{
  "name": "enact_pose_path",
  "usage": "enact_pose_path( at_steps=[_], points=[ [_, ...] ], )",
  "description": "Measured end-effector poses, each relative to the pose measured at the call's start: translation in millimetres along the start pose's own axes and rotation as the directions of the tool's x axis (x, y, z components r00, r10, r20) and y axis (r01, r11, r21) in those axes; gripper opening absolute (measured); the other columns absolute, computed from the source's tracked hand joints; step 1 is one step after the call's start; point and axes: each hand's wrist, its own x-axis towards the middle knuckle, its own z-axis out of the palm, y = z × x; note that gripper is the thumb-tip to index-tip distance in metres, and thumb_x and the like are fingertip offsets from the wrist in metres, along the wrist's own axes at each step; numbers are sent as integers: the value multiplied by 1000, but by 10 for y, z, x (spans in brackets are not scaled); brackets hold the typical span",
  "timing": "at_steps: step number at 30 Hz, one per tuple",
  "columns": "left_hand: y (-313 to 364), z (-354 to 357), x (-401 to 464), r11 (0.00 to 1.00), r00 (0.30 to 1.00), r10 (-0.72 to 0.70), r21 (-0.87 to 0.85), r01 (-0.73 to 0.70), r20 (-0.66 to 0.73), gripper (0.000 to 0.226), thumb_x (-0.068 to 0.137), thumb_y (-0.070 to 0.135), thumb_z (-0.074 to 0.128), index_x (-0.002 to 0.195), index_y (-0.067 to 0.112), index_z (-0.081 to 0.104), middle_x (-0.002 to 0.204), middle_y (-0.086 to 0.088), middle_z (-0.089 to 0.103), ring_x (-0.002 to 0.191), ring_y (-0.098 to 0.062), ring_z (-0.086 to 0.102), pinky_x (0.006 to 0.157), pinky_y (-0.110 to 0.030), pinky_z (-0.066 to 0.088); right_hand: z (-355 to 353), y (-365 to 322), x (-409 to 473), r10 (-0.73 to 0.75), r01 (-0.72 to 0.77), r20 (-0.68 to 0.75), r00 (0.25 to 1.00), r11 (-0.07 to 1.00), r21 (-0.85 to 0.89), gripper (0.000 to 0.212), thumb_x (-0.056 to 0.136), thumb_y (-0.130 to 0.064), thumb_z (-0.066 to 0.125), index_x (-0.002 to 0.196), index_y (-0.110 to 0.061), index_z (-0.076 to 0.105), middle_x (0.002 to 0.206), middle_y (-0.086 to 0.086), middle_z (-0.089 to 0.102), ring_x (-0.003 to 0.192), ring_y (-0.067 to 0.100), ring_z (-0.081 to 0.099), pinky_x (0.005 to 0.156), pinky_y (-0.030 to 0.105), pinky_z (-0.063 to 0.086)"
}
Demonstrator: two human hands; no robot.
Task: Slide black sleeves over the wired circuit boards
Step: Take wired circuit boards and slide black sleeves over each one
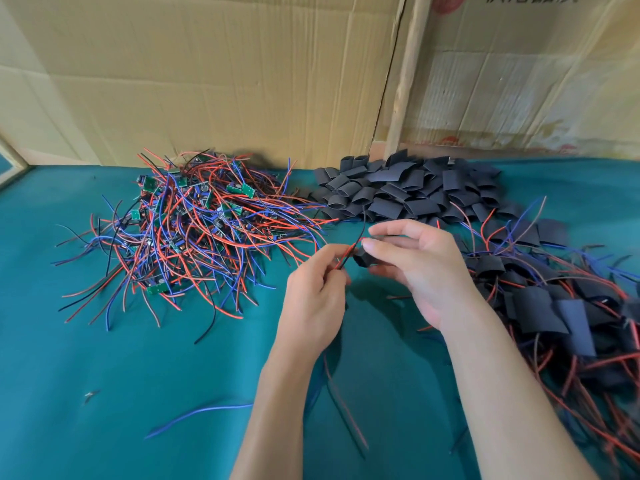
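Item in hand: one black sleeve (363,258), held above the green cloth (104,375) near the middle of the view, between the two hands. It is pinched by the right hand (420,268), with fingertips (372,244) curled over its top and the thumb seemingly beneath; the far end of the sleeve is hidden by that hand. A red and a black wire (346,259) are pinched by the left hand (317,296) just beside the sleeve's open mouth, and appear to run into it. Whether a circuit board is already inside cannot be told, as none is seen between the hands. Further wire is seen trailing below the left wrist toward the near edge. Step judged in progress: threading the leads through and drawing the sleeve over the board. Next move, as judged: the wires are to be kept taut and together by the left hand while the sleeve is slid along them until the board is covered; the mouth must be kept open and square so nothing catches. Surrounding stock: a heap of bare boards with red, blue and black wires (194,230) at the left; a heap of empty sleeves (405,192) at the back; a heap of sleeved boards (561,306) at the right, touching the right forearm's side. One loose blue wire (201,412) lies on the cloth in front. Cardboard (207,81) stands behind.
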Motion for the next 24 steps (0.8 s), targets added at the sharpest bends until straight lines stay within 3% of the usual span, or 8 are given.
enact_pose_path(
  at_steps=[4, 7, 10, 14, 16, 24],
  points=[
    [22, -17, -16, 996, 996, 74, 62, -70, -57, 27, 97, 35, 44, 96, 26, 70, 58, 11, 43, 57, -11, 37, 53, -25, 31, 16, 11, -8, -5, 8, 59, 998, 999, -44, 16, 84, -4, 80, 99, -7, 76, 92, 14, 78, 82, 20, 75, 68, 29, 60],
    [37, -24, -19, 994, 990, 80, 89, -70, -113, 28, 96, 40, 48, 92, 23, 70, 56, 7, 37, 54, -13, 34, 51, -28, 30, -24, 1, 1, -3, 4, 14, 1000, 999, -32, 15, 84, -3, 80, 98, -7, 77, 91, 14, 78, 82, 20, 75, 70, 31, 61],
    [60, -22, -21, 1000, 993, 30, 9, -29, -113, 18, 96, 33, 54, 93, 29, 72, 57, -2, 46, 51, -24, 47, 54, -37, 42, -86, -8, 26, 22, -17, -105, 994, 999, 50, 16, 84, -1, 79, 99, -4, 76, 93, 15, 76, 83, 21, 73, 70, 30, 62],
    [54, -24, -16, 991, 995, -44, -131, 32, -91, 17, 100, 13, 59, 94, 21, 73, 60, 7, 59, 53, -14, 63, 56, -28, 51, -138, -8, 55, 86, -50, -234, 968, 986, 157, 13, 85, 1, 77, 97, 0, 73, 86, 11, 71, 77, 22, 70, 67, 26, 61],
    [59, -44, -15, 979, 994, -65, -196, 48, -85, 18, 100, 10, 59, 93, 20, 73, 63, 6, 61, 57, -14, 68, 54, -21, 51, -135, -6, 59, 117, -65, -251, 961, 977, 205, 8, 86, 0, 77, 93, -1, 73, 86, 12, 72, 75, 22, 69, 66, 26, 61],
    [85, -48, -11, 956, 991, -79, -290, 45, -107, 19, 98, 8, 60, 93, 20, 74, 69, 2, 68, 63, -15, 72, 56, -20, 52, -116, -4, 56, 254, -168, -180, 950, 905, 391, 7, 88, -1, 75, 86, -1, 68, 83, 17, 76, 75, 26, 77, 61, 23, 59]
  ],
)
